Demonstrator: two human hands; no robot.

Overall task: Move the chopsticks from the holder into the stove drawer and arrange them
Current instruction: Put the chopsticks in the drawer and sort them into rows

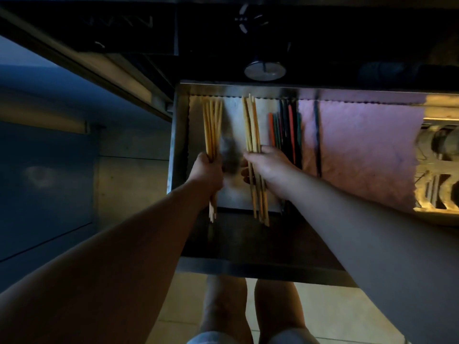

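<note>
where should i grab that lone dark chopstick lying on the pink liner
Put the grip about mid-length on the lone dark chopstick, pinching across it from straight above. It lies flat on the pink liner, running front to back, with bare liner on both sides for fingertips.

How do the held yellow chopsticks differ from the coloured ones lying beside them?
The yellow chopsticks are pale; the coloured chopsticks are black, red and green. The yellow ones are gripped by the left hand and right hand; the coloured ones lie loose. Both run front-to-back in the drawer.
</note>
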